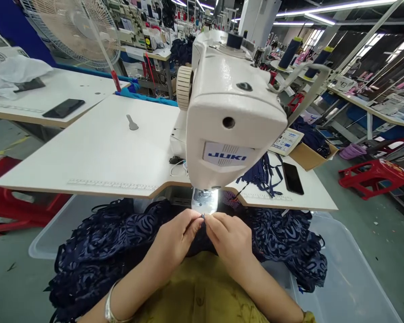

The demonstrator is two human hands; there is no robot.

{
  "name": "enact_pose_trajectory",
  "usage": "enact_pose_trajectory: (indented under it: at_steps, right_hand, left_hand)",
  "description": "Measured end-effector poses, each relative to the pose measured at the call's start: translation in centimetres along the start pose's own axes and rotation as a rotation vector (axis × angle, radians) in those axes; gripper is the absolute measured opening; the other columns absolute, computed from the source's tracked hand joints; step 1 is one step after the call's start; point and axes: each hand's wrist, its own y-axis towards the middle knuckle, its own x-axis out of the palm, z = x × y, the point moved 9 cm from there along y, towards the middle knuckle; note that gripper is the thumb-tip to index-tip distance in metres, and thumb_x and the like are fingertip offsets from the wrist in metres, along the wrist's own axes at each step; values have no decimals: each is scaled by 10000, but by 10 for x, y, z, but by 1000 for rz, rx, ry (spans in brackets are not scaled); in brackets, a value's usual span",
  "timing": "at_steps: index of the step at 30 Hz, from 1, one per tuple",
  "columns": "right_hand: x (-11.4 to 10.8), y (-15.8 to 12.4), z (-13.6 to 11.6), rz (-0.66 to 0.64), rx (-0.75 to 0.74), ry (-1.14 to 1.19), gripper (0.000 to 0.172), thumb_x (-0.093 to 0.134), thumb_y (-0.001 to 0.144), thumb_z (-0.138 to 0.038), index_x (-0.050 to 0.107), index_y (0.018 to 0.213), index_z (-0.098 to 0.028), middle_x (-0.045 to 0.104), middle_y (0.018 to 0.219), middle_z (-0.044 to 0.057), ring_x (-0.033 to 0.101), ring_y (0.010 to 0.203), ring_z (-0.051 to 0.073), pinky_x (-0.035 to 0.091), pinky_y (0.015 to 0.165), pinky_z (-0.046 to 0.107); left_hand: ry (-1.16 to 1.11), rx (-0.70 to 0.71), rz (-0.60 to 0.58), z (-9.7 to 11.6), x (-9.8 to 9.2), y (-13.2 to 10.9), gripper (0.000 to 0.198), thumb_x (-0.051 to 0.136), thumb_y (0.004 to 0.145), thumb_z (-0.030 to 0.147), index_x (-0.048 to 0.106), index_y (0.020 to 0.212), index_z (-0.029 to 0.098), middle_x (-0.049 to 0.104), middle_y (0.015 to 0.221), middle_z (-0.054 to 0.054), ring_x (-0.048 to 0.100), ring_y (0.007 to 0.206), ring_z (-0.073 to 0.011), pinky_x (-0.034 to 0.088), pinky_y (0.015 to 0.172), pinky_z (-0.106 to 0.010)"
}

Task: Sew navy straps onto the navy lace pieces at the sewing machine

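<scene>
My left hand (177,240) and my right hand (230,240) meet fingertip to fingertip just below the lit needle area (204,201) of a white Juki sewing machine (227,112). Both pinch a small dark piece at the edge of a navy patterned fabric (114,249), which is piled across my lap and spreads to both sides. The exact bit held between the fingertips is too small to name. A silver bracelet (110,307) sits on my left wrist.
The white sewing table (97,148) carries a black phone (292,177), navy straps (261,172), a control panel (286,141) and a grey tool (132,122). Clear plastic bins (350,278) flank my lap. A fan (79,29), red stools (373,175) and other workstations surround.
</scene>
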Motion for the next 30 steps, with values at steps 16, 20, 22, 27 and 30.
enact_pose_trajectory:
  at_steps: [16, 20, 22, 27, 30]
  right_hand:
    - [10, -2, 23, -301, 201, 436, 301, 413, 971, -206, 568, 1224, -254, 699, 1051, 18, 674, 894, 140, 531, 809, 251]
    - [6, 0, 30, -192, 245, 423, 190, 468, 945, -209, 639, 1025, -232, 668, 977, 27, 638, 878, 135, 508, 791, 248]
    - [3, -1, 41, -64, 346, 452, 158, 469, 933, -197, 622, 971, -211, 641, 928, 35, 615, 854, 138, 504, 740, 246]
    - [6, -4, 50, -16, 411, 535, 158, 426, 943, -187, 577, 985, -206, 587, 926, 42, 578, 866, 149, 499, 750, 265]
    - [6, -3, 41, -143, 296, 526, 237, 460, 943, -209, 518, 1172, -229, 540, 1050, 62, 564, 889, 147, 498, 834, 299]
  left_hand:
    - [497, 495, 158, 34, 7, -16, 144, 423, 934, 183, 526, 1036, 190, 635, 770, 0, 614, 657, -114, 486, 603, -203]
    - [455, 443, 148, 33, 9, -11, 150, 401, 957, 231, 515, 1044, 185, 636, 766, -1, 618, 654, -113, 477, 594, -201]
    - [452, 445, 137, 33, 13, -12, 165, 402, 959, 237, 511, 1072, 186, 641, 767, -2, 621, 660, -116, 477, 603, -206]
    - [467, 469, 99, 28, 21, -16, 254, 433, 944, 197, 495, 1190, 190, 635, 746, 10, 598, 635, -118, 445, 587, -217]
    - [454, 427, 38, 25, 19, -13, 192, 413, 954, 225, 566, 1068, 199, 611, 700, 15, 575, 598, -117, 410, 554, -220]
